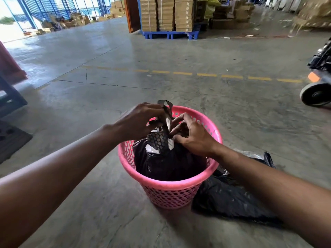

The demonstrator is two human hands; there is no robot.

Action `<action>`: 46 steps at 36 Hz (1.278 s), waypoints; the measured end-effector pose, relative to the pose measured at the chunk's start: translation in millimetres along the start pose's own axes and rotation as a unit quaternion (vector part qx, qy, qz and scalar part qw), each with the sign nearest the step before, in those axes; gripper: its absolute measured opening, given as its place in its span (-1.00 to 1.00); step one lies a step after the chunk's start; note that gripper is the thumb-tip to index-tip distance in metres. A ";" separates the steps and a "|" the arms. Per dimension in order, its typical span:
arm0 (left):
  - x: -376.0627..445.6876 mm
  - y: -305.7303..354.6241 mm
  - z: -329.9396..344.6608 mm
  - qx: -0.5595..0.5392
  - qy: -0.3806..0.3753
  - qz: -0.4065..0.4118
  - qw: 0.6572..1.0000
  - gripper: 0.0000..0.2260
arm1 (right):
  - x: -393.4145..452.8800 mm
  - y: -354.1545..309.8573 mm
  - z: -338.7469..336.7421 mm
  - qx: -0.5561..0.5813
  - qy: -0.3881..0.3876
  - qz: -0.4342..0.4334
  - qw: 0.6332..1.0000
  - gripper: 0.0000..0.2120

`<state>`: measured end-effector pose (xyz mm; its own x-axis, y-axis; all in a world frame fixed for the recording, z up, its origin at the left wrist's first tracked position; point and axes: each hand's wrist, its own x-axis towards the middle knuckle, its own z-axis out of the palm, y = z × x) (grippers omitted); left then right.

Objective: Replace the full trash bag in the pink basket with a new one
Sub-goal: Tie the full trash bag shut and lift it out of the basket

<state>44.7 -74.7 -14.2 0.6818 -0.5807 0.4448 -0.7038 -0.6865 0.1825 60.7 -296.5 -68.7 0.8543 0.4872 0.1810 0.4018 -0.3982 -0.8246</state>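
A pink perforated basket [172,192] stands on the concrete floor in front of me. Inside it sits a full black trash bag [166,163] with white and honeycomb-patterned waste showing at its gathered neck. My left hand [141,120] pinches one black flap of the bag's top above the basket. My right hand [191,135] grips the other side of the gathered top, close against the left hand. A second black bag [231,197] lies flat and crumpled on the floor just right of the basket, partly hidden by my right forearm.
A wheeled cart [317,93] stands at the right edge. A blue pallet [170,34] stacked with cardboard boxes is far ahead. Dark furniture [10,99] sits at the left. A dashed yellow line [206,74] crosses the floor beyond the basket.
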 end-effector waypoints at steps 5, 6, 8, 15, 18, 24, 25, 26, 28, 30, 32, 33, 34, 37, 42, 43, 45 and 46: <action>-8.9 -4.3 3.6 -0.011 0.019 0.003 1.000 -0.92 | 10.3 -6.0 -12.5 0.039 0.060 -0.003 0.997 -0.79; -9.9 -2.8 3.6 -0.017 0.026 0.002 1.000 -0.92 | 13.7 -8.9 -14.5 0.030 0.073 -0.011 0.997 -0.76; -10.8 2.2 4.8 -0.026 0.046 0.003 0.999 -0.91 | 18.5 -17.5 -16.8 0.017 0.059 -0.029 0.998 -0.65; 4.5 14.4 -3.5 -0.061 0.087 -0.020 0.994 -0.87 | 36.2 -28.4 -15.5 0.069 0.000 -0.026 0.997 -0.67; 4.5 12.5 -7.3 -0.040 0.063 -0.022 0.997 -0.89 | 39.7 -26.8 -22.0 0.023 0.025 -0.021 0.999 -0.75; -6.3 3.6 -1.7 -0.026 0.005 -0.060 0.998 -0.91 | 37.3 -20.0 -25.2 -0.006 -0.032 0.001 0.999 -0.66; -8.1 2.2 -0.7 -0.028 0.003 -0.074 0.997 -0.93 | 36.5 -18.6 -23.1 -0.020 -0.050 0.000 0.999 -0.65; -9.4 0.8 0.1 -0.032 0.003 -0.087 0.996 -0.94 | 35.3 -18.2 -20.3 -0.027 -0.065 -0.002 0.998 -0.64; -10.0 -0.4 0.5 -0.047 0.005 -0.106 0.993 -0.96 | 34.5 -15.7 -13.0 -0.022 -0.080 0.000 0.997 -0.64; -9.3 0.4 -0.2 -0.064 0.006 -0.119 0.991 -0.96 | 35.0 -12.6 -6.2 -0.045 -0.062 -0.001 0.997 -0.71; -8.0 3.2 -1.2 -0.084 -0.010 -0.133 0.988 -0.88 | 35.8 -10.5 -2.4 -0.073 -0.027 -0.008 0.997 -0.84; -7.8 5.0 -1.5 -0.100 -0.024 -0.139 0.985 -0.83 | 35.6 -10.7 -0.9 -0.077 -0.010 -0.012 0.997 -0.89; -7.5 6.6 -1.1 -0.118 -0.037 -0.144 0.982 -0.78 | 35.3 -10.9 0.8 -0.083 0.008 -0.017 0.996 -0.92; -6.6 10.4 3.1 -0.147 -0.040 -0.154 0.976 -0.72 | 35.2 -11.1 7.6 -0.111 0.063 -0.040 0.991 -0.89; -4.8 14.0 11.2 -0.102 0.007 -0.119 0.988 -0.74 | 34.2 -11.6 9.6 -0.172 0.090 -0.062 0.979 -0.85; -4.3 14.6 11.7 -0.107 0.011 -0.115 0.988 -0.79 | 34.7 -11.3 8.4 -0.179 0.093 -0.065 0.977 -0.88; -3.8 15.1 11.7 -0.118 0.021 -0.105 0.987 -0.88 | 35.7 -11.3 4.9 -0.192 0.096 -0.071 0.974 -0.87; -3.6 14.3 11.5 -0.120 0.027 -0.105 0.987 -0.91 | 36.1 -12.0 2.3 -0.202 0.092 -0.074 0.972 -0.87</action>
<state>34.4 -87.4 -23.3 0.8109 -0.4075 0.4200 -0.5790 -0.6628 0.4748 85.9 -272.4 -53.4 0.8068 0.4298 0.4054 0.5899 -0.6248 -0.5115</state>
